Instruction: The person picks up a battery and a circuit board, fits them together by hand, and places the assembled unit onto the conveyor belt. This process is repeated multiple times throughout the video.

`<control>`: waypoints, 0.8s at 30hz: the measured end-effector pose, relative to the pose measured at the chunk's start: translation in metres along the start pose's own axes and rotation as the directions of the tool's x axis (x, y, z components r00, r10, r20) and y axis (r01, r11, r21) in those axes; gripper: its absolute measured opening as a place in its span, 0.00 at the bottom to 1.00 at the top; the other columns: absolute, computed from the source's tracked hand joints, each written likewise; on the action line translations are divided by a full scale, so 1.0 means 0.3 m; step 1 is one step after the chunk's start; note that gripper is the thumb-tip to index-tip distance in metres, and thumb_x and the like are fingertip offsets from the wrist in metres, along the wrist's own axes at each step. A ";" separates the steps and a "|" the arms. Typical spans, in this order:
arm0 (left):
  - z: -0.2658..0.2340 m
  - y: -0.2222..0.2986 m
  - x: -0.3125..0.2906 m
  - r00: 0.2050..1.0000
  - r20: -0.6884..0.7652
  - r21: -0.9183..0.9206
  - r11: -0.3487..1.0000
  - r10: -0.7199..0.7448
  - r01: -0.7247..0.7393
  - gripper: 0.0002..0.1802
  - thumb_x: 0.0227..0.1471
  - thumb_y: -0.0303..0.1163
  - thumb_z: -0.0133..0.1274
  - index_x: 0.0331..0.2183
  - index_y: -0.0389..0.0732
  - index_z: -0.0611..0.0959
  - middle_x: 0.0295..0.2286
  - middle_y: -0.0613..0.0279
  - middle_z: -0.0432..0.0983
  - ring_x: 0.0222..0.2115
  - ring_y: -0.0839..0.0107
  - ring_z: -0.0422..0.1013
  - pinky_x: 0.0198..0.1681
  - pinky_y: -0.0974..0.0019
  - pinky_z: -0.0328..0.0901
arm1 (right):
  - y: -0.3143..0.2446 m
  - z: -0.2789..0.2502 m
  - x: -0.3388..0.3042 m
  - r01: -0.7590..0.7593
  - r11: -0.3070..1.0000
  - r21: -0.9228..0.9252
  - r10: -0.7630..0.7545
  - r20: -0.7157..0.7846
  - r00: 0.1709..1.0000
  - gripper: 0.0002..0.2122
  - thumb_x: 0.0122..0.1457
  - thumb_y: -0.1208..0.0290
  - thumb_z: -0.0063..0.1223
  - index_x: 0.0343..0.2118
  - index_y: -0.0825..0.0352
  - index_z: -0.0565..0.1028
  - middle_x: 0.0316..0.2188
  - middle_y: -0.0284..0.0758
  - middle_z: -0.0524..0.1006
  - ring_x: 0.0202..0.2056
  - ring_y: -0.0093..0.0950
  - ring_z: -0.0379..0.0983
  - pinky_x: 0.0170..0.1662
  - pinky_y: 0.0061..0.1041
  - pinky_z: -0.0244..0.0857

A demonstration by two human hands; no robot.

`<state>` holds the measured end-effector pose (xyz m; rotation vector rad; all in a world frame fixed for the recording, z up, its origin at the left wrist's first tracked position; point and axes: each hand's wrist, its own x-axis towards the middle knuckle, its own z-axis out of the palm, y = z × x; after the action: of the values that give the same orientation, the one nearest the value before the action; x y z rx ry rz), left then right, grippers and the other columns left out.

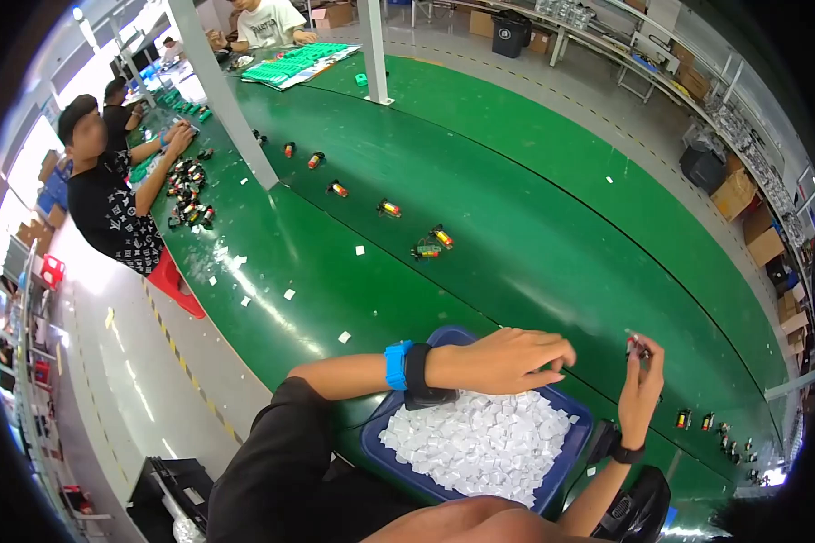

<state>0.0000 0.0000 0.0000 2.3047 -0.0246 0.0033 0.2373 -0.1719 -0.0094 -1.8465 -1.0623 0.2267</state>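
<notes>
My left hand (514, 359) reaches across a blue plastic tray (378, 457), palm down, fingers apart and loosely bent, with nothing visible in it. Small white square pieces (480, 443) fill the tray in a loose heap. To the right of the tray my right hand (642, 373) is raised over the green table, its fingertips pinched together. Something small and dark shows between them, too hidden to name. Ahead, several small red, yellow and green units with dark wires (389, 208) lie in a row; a pair of them (428, 249) lies closest to my left hand.
More such units (685, 419) lie at the right. Loose white squares (344, 338) dot the green table (516, 217). A white post (231, 100) rises from it. A co-worker (109, 190) sits at the left by a pile of units (190, 190); green parts (299, 63) lie at the far end.
</notes>
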 end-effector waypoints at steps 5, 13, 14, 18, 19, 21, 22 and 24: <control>0.011 0.071 -0.005 0.822 -0.527 0.116 0.977 0.215 -0.182 0.24 0.56 0.39 0.57 0.51 0.42 0.71 0.38 0.55 0.75 0.36 0.56 0.75 0.33 0.55 0.71 | -0.264 0.048 -0.118 -0.090 0.983 0.161 0.033 0.330 0.944 0.15 0.61 0.78 0.52 0.51 0.71 0.69 0.45 0.37 0.71 0.41 0.26 0.73 0.36 0.24 0.75; 0.008 0.085 -0.017 0.852 -0.435 0.050 0.953 0.290 -0.299 0.21 0.56 0.35 0.57 0.48 0.39 0.71 0.29 0.54 0.77 0.30 0.55 0.76 0.32 0.58 0.71 | -0.334 0.088 -0.148 -0.279 0.864 0.418 0.108 0.388 0.915 0.25 0.54 0.86 0.56 0.55 0.71 0.63 0.43 0.36 0.71 0.37 0.21 0.72 0.25 0.16 0.72; 0.011 0.083 -0.017 0.883 -0.406 -0.006 0.966 0.235 -0.259 0.20 0.57 0.35 0.56 0.48 0.39 0.71 0.29 0.53 0.77 0.29 0.56 0.76 0.32 0.58 0.70 | -0.337 0.085 -0.148 -0.266 0.881 0.392 0.111 0.375 0.921 0.27 0.53 0.87 0.57 0.56 0.70 0.62 0.43 0.36 0.71 0.37 0.20 0.71 0.24 0.16 0.71; 0.003 0.111 -0.021 0.954 -0.300 -0.386 0.913 0.011 -0.132 0.17 0.59 0.34 0.55 0.46 0.38 0.71 0.29 0.53 0.77 0.26 0.61 0.77 0.30 0.60 0.70 | -0.354 0.082 -0.161 -0.127 0.905 0.405 0.000 0.301 0.954 0.24 0.52 0.86 0.59 0.53 0.71 0.65 0.42 0.35 0.71 0.36 0.18 0.71 0.24 0.15 0.70; 0.000 0.118 -0.023 0.969 -0.239 -0.535 0.842 -0.065 -0.075 0.16 0.59 0.34 0.54 0.46 0.37 0.71 0.28 0.53 0.77 0.26 0.64 0.77 0.29 0.61 0.69 | -0.344 0.075 -0.165 -0.121 0.907 0.404 -0.006 0.300 0.954 0.24 0.52 0.86 0.59 0.53 0.71 0.65 0.42 0.35 0.71 0.36 0.18 0.71 0.24 0.15 0.70; 0.001 0.127 -0.029 0.971 -0.237 -0.515 0.852 -0.037 -0.093 0.15 0.60 0.33 0.53 0.45 0.37 0.71 0.29 0.54 0.78 0.26 0.65 0.77 0.28 0.62 0.69 | -0.323 0.059 -0.176 -0.065 0.933 0.353 -0.017 0.225 0.974 0.21 0.51 0.86 0.60 0.49 0.72 0.69 0.42 0.36 0.72 0.36 0.19 0.71 0.25 0.14 0.70; 0.004 0.130 -0.032 0.974 -0.228 -0.499 0.860 -0.015 -0.103 0.14 0.61 0.33 0.53 0.45 0.36 0.71 0.29 0.54 0.78 0.26 0.67 0.77 0.27 0.62 0.69 | -0.315 0.055 -0.177 -0.040 0.944 0.326 -0.023 0.187 0.982 0.19 0.51 0.86 0.60 0.47 0.72 0.70 0.41 0.36 0.72 0.36 0.19 0.71 0.26 0.14 0.70; 0.006 0.123 -0.032 0.975 -0.220 -0.484 0.868 0.006 -0.115 0.14 0.61 0.32 0.52 0.45 0.36 0.71 0.29 0.54 0.78 0.26 0.69 0.77 0.26 0.63 0.69 | -0.302 0.044 -0.178 0.049 0.962 0.270 -0.093 0.152 0.984 0.17 0.51 0.86 0.60 0.45 0.72 0.71 0.41 0.37 0.72 0.36 0.20 0.72 0.27 0.15 0.70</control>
<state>-0.0103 -0.0258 0.0260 1.7753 0.0107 0.2495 0.1462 -0.1887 0.0419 -1.5663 -1.1491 0.4619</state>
